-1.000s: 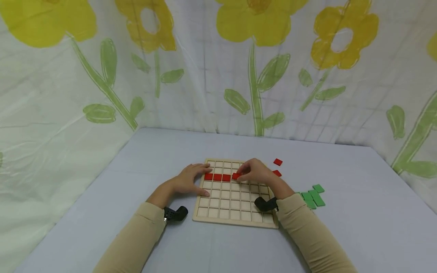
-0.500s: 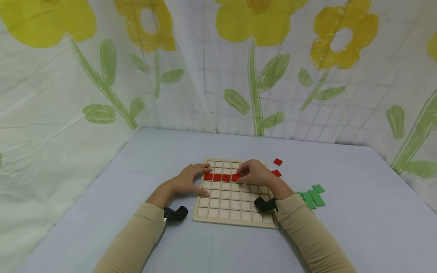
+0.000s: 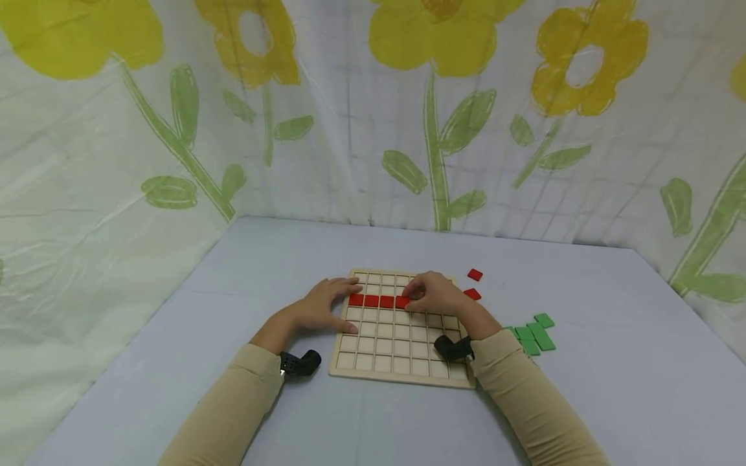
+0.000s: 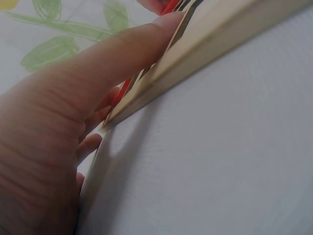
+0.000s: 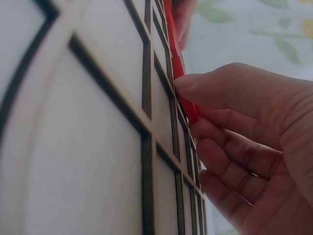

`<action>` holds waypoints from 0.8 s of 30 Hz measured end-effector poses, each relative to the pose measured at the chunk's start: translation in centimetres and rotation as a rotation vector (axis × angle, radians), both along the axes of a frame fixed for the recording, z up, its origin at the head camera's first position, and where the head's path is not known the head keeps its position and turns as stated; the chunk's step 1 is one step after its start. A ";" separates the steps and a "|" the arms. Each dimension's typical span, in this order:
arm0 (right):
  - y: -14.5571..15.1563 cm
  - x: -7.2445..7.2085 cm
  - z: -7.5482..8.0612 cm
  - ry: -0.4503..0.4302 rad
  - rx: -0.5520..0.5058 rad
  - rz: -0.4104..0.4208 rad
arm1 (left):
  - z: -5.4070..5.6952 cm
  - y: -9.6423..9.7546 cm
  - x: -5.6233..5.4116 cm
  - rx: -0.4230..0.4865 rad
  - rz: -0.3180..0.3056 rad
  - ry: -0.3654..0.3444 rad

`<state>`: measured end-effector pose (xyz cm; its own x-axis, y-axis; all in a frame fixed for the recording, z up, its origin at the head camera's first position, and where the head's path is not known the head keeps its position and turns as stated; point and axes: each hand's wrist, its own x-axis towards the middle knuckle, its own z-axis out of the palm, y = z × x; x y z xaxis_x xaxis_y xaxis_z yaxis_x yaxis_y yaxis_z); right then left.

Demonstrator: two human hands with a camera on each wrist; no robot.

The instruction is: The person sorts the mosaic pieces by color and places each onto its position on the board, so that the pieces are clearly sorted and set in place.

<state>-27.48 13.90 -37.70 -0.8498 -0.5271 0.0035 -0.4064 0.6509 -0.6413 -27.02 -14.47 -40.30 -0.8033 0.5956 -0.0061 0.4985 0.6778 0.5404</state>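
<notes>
A wooden grid board (image 3: 402,377) lies on the table, its small square cells framed by thin raised strips. Red square tiles fill the left part of one row near the far side, among them a tile (image 3: 371,301) two cells in from the left. At the right end of that red row, my right hand (image 3: 434,294) pinches another red tile (image 5: 188,103) between thumb and fingers, over its cell. Spread along the board's left edge, my left hand (image 3: 317,304) rests with its thumb (image 4: 132,49) and fingertips on the frame.
Two loose red tiles lie right of the board, the farther red tile (image 3: 474,274) near its far corner. Several green tiles (image 3: 541,336) are grouped beside my right forearm. A flower-printed curtain (image 3: 350,129) hangs behind the table.
The red tile in my right hand has settled slightly left, closer in line with the red row. My left hand stays in place on the board's edge.
</notes>
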 end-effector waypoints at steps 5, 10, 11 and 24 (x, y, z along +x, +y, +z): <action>0.1 0.0 0.0 -0.006 -0.001 0.008 | -0.2 0.1 -0.2 -0.005 0.003 -0.002; 0.1 0.0 0.1 -0.007 -0.002 0.017 | -0.2 0.1 -0.2 0.001 0.010 -0.007; 0.1 0.0 0.1 -0.006 -0.002 0.016 | -0.2 0.1 -0.2 0.001 0.009 -0.006; 1.5 -0.4 0.7 -0.018 0.010 -0.018 | 0.2 0.1 0.0 0.020 -0.018 0.009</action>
